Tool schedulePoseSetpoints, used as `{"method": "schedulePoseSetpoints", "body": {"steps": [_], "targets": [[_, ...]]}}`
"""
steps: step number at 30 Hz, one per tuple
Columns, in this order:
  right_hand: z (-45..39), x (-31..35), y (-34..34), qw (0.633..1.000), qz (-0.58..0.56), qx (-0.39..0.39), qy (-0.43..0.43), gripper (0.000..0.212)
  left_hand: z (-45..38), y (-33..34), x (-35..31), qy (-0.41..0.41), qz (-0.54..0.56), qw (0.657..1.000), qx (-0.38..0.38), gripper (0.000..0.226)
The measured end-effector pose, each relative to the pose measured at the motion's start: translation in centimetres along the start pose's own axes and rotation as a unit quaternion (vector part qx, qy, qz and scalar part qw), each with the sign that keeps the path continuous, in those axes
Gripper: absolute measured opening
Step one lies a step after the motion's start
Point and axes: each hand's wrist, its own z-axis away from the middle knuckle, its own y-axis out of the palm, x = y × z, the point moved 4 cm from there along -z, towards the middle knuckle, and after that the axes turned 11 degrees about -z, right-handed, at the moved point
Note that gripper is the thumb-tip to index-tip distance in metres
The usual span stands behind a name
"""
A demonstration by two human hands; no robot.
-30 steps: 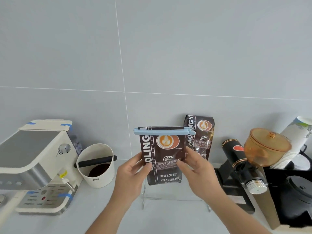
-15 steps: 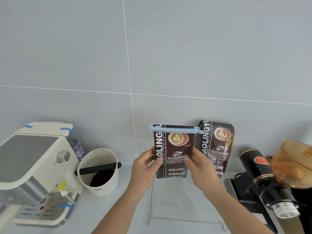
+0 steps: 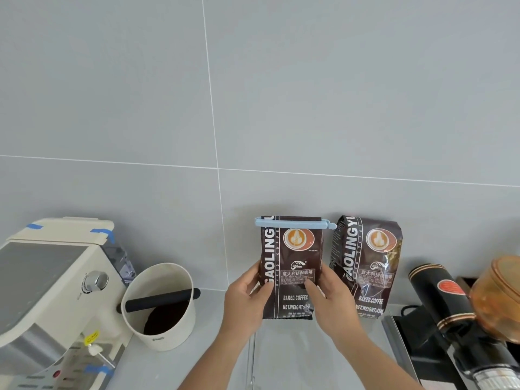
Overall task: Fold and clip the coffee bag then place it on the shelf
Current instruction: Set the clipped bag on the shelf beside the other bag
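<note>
Head view, the only view: the person is holding the clipped coffee bag [image 3: 291,274] upright in both hands, with its long axis running vertical and the printed face turned toward the camera. The left hand [image 3: 247,296] is pinching the bag's left edge, thumb across the front, and the right hand [image 3: 332,298] is gripping the right edge the same way; both are closed on the lower half of the bag, so the bulk of it is standing above the grip. A light blue sealing clip [image 3: 294,222] is lying horizontally across the folded top, so fold and clip read as done. The bag's bottom seam is sitting at or just above the top of the clear acrylic shelf [image 3: 251,358]; contact cannot be confirmed. A second coffee bag [image 3: 367,266], without a clip, is standing just beside it to the right, near the right hand's knuckles but apart from the held bag. Judged step: setting the bag down and releasing; both hands are equally near, and the drop looks short and straight down. Risk, as a judgement: the right hand could nudge the neighbouring bag on withdrawal. Containers: the cream knock box [image 3: 160,308] to the left is holding dark spent grounds under its black bar. The espresso machine [image 3: 47,291] is sitting far left, the black grinder [image 3: 439,302] with amber hopper far right; the hopper's contents cannot be told.
</note>
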Motion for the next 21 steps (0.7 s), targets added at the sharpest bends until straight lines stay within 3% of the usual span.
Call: {"method": "schedulePoseSetpoints", "body": {"steps": [13,21], "targets": [[-1.0,0.1,0.7,0.997,0.075,-0.028,0.004,0.051,-1.3,-0.4,0.7,-0.016,-0.036,0.999,0.026,0.056],[-0.7,1.1,0.7,0.994,0.106,-0.027,0.009,0.048,-1.3,-0.3,1.2,-0.049,-0.062,0.997,-0.002,0.033]]}}
